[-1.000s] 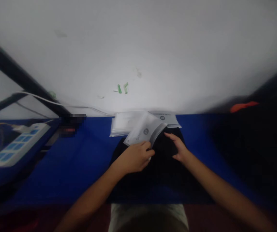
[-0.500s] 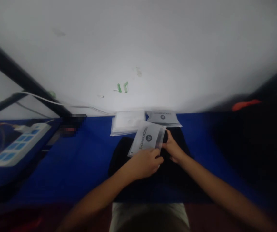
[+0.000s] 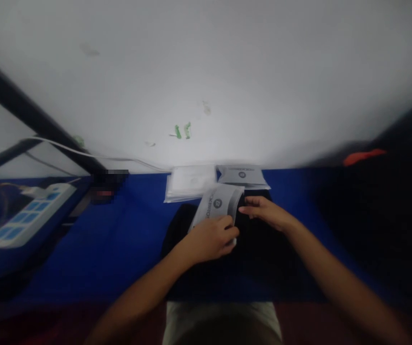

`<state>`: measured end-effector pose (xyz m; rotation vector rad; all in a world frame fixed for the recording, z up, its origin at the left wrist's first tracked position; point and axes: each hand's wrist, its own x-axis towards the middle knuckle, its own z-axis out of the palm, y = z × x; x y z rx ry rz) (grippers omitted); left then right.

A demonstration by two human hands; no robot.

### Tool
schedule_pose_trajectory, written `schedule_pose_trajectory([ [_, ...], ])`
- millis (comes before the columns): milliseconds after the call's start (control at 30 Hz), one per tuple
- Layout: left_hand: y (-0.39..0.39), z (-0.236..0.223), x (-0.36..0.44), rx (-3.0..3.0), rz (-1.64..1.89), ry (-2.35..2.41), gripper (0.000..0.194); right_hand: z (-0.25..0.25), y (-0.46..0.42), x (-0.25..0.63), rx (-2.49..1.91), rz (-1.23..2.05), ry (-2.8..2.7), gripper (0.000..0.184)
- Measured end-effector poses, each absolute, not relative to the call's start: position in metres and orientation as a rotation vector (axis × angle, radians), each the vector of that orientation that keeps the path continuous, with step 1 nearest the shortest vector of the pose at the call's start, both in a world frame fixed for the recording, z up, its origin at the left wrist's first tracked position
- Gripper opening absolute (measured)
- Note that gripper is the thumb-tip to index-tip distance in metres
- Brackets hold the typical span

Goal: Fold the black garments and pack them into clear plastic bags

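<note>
A frosted plastic bag [image 3: 217, 203] with a dark round logo and lettering lies tilted over a black pile [image 3: 263, 249]. My left hand [image 3: 215, 239] is closed on the bag's lower edge, its fingers curled around it. At the bag's right-hand end, my right hand [image 3: 263, 211] has its thumb and fingers drawn close together around something dark that I cannot make out against the black. Behind the bag lies a stack of similar clear bags [image 3: 193, 179]. Beside that stack is another printed bag [image 3: 242, 175], which looks fuller.
A blue surface [image 3: 119, 239] runs along a white wall [image 3: 227, 72]. At the left lies a white power strip [image 3: 29, 215] with blue sockets, and a pale cable [image 3: 119, 158] runs along the wall. An orange item [image 3: 364, 157] shows at the right beside a dark mass.
The bag came off the stack, down toward me, and its print turned more into view. My right hand closed in on its right end, then shifted slightly back to the right.
</note>
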<state>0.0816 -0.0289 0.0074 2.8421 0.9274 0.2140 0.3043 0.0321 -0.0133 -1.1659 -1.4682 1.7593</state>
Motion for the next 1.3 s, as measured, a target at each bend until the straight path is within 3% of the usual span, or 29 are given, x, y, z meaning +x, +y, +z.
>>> schedule_pose_trajectory([
  [133, -0.029, 0.005, 0.083, 2.888, 0.213, 0.916, 0.014, -0.015, 0.031, 0.307, -1.252, 1.823, -1.586, 0.025],
  [300, -0.031, 0.001, 0.087, 2.939, 0.216, 0.853, 0.013, -0.024, 0.025, 0.291, -1.129, 2.087, -1.354, 0.025],
  [533, -0.033, -0.002, 0.091, 2.954, 0.271, 0.845, 0.013, -0.037, 0.015, 0.268, -1.06, 2.006, -0.904, 0.023],
  [700, -0.031, 0.0, 0.086, 2.927, 0.27, 0.855, 0.017, -0.034, 0.008, 0.269, -0.96, 2.176, -0.842, 0.011],
  [767, -0.03, 0.003, 0.083, 2.918, 0.264, 0.85, 0.021, -0.027, 0.011, 0.276, -0.953, 2.219, -0.906, 0.018],
  [967, -0.031, 0.009, 0.082, 2.935, 0.189, 0.852, 0.014, -0.015, 0.025, 0.294, -1.086, 1.803, -1.655, 0.027],
  [1300, -0.029, 0.007, 0.08, 2.945, 0.468, 0.74, 0.019, -0.023, 0.012, 0.277, -1.043, 1.625, -1.936, 0.026],
])
